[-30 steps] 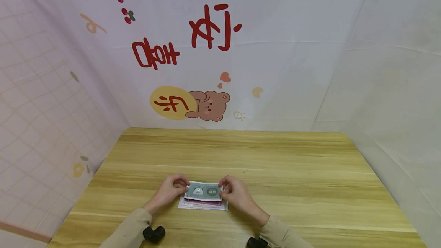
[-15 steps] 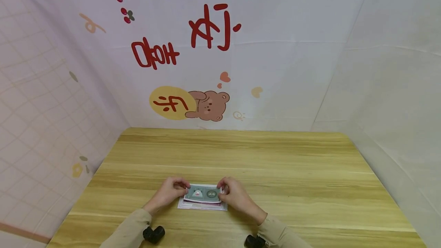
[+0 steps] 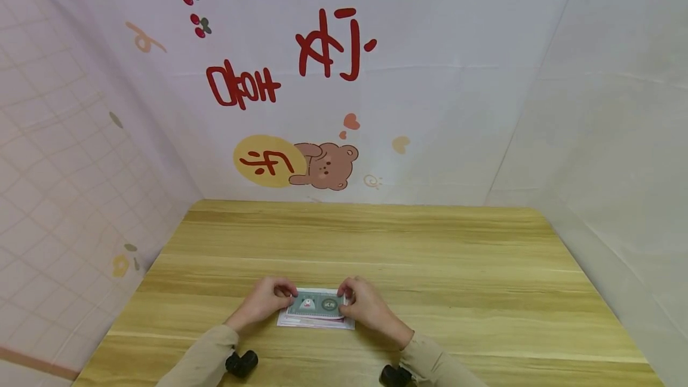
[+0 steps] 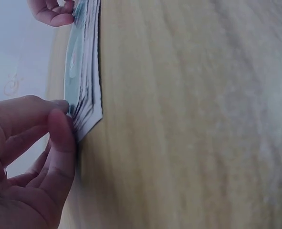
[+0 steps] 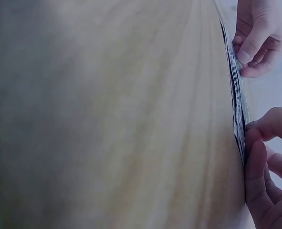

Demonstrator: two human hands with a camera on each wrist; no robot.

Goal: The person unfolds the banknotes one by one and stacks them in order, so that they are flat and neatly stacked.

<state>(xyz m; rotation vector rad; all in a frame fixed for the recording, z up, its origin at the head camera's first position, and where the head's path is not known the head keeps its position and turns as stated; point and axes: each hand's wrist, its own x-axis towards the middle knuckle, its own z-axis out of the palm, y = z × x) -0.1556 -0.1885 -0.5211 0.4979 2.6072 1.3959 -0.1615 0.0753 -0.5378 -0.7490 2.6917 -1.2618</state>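
Observation:
A green play banknote (image 3: pixel 317 304) with a white animal figure and a round seal lies over a stack of paper notes (image 3: pixel 317 322), whose pale lower edges stick out toward me. My left hand (image 3: pixel 264 300) pinches the green banknote's left end between thumb and fingers. At its right end my right hand (image 3: pixel 369 304) pinches it the same way. Seen from the left wrist, the layered stack (image 4: pixel 94 71) fans slightly at the corner beside the thumb. From the right wrist, the stack (image 5: pixel 235 90) shows only as a thin dark edge between both hands.
The wood-grain table (image 3: pixel 457 279) runs back to a white cloth backdrop (image 3: pixel 441 100) with red characters and a printed bear (image 3: pixel 330 166). Cloth also hangs at the left and right. Black wrist devices (image 3: pixel 242 364) sit at both cuffs.
The green banknote has come down and slightly toward me, covering most of the purple note that showed beneath it. The right hand has shifted slightly left; both hands keep their pinch.

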